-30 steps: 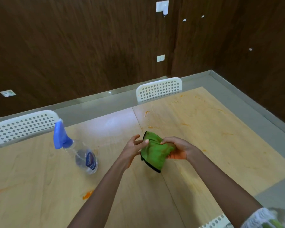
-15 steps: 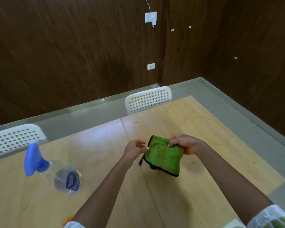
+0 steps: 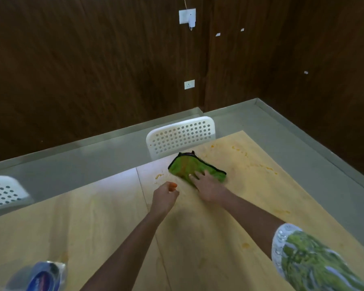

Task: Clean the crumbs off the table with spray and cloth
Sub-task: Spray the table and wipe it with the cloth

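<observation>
The green cloth (image 3: 194,168) lies flat on the wooden table (image 3: 105,223) just above the middle of the frame, near the far edge and right in front of a white chair (image 3: 181,136). The right hand (image 3: 207,185) presses on its near edge with fingers spread and straight. The left hand (image 3: 165,196) sits just beside it, to the left, fingers loosely curled; whether they pinch anything I cannot tell, though the tips look orange-stained.

The cloth looks soft, light and floppy — likely to bunch if pushed from one corner, so a flat palm over its middle should drag it best. Orange crumbs (image 3: 261,164) and smears dot the table right of the cloth, with a few bits just left of it.

The spray bottle (image 3: 40,277) is cut off at the lower left corner and blurred — its trigger is out of view. The cloth's underside is hidden.
</observation>
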